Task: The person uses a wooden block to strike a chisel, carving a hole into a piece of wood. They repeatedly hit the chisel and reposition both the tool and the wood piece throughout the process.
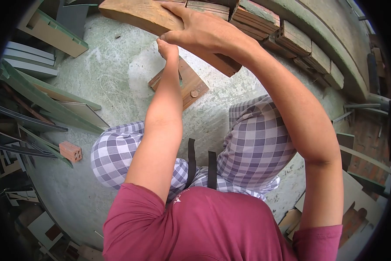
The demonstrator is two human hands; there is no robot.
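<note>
A thick, curved wooden beam [139, 14] is raised in front of me, slanting from upper left to lower right. My right hand [199, 31] lies over its upper face, with thumb and fingers gripping it. At the beam's near edge is my left hand [168, 49], closed against it from below; its fingers are partly hidden. On the floor beneath my left forearm sits a brown wooden board [195, 82] with a pale round piece [194, 93] on it.
Hollow red bricks [254, 19] line a concrete ledge at the upper right. A single brick [70, 151] lies on the floor at left. Green-edged boards [52, 95] lean along the left side. More board pieces [352, 200] lie at right, beside my checked trousers.
</note>
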